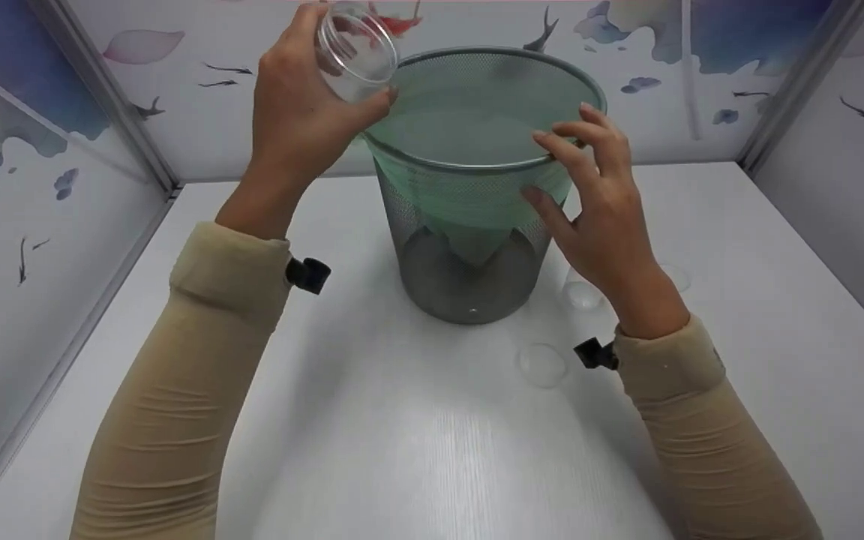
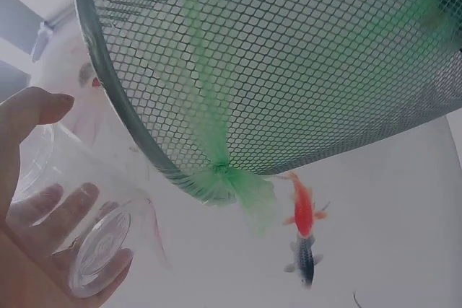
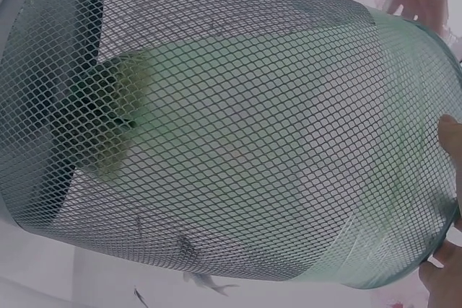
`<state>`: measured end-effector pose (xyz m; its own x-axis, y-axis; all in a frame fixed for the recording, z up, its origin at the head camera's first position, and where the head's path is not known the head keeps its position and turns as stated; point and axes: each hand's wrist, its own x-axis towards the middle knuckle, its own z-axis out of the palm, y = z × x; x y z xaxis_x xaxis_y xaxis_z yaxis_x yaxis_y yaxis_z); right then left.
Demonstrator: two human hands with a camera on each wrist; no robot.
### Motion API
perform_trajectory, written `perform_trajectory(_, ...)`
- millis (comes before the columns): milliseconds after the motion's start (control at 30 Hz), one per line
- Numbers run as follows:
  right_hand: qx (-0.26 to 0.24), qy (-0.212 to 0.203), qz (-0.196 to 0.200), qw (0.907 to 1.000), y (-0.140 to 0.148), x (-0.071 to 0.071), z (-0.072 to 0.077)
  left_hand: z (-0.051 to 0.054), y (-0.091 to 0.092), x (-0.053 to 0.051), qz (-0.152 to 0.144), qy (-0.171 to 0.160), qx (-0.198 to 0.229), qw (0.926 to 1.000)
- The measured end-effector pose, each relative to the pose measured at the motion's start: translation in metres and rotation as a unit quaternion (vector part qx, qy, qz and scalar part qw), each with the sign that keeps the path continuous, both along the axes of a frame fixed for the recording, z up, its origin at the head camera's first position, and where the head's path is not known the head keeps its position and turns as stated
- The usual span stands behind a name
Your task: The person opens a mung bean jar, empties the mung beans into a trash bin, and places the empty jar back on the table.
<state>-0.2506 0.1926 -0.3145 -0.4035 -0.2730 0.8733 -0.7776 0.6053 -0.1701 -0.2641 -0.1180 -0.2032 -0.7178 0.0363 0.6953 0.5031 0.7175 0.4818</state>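
In the head view my left hand (image 1: 297, 112) grips a clear plastic cup (image 1: 361, 56), tilted at the left rim of a mesh wastebasket (image 1: 469, 285). From the left wrist view, the thumb and fingers wrap the cup (image 2: 101, 250). A green bag (image 1: 477, 202) lines the wastebasket, folded over its rim; a knotted tuft (image 2: 220, 182) shows at the rim. My right hand (image 1: 604, 202) holds the right side of the rim, fingers over the edge and thumb outside against the bag. The right wrist view shows the bag (image 3: 238, 106) hanging inside the mesh.
On the white table (image 1: 402, 450), a clear round lid-like piece (image 1: 542, 365) lies in front of the wastebasket. A clear cup-like piece (image 1: 583, 294) and another clear round piece (image 1: 676, 277) sit near my right wrist. Panels with painted fish (image 1: 394, 26) stand behind and at both sides.
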Motion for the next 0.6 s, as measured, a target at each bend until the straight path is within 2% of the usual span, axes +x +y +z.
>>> perform_trajectory(167,-0.001,0.007,0.003,1.0000,0.000,-0.001,0.000,-0.010,-0.013,0.014,-0.045,-0.024,0.065,0.9966)
perform_trajectory(300,0.000,0.008,0.003,1.0000,0.000,-0.001,-0.001,-0.022,-0.020,0.027,-0.072,-0.041,0.121,0.9892)
perform_trajectory(467,0.001,0.009,-0.001,1.0000,-0.001,-0.002,-0.001,-0.045,-0.023,0.044,-0.127,-0.075,0.201,0.9685)
perform_trajectory(600,0.003,0.008,-0.006,0.9999,0.000,-0.002,-0.001,-0.065,-0.025,0.055,-0.153,-0.112,0.240,0.9519)
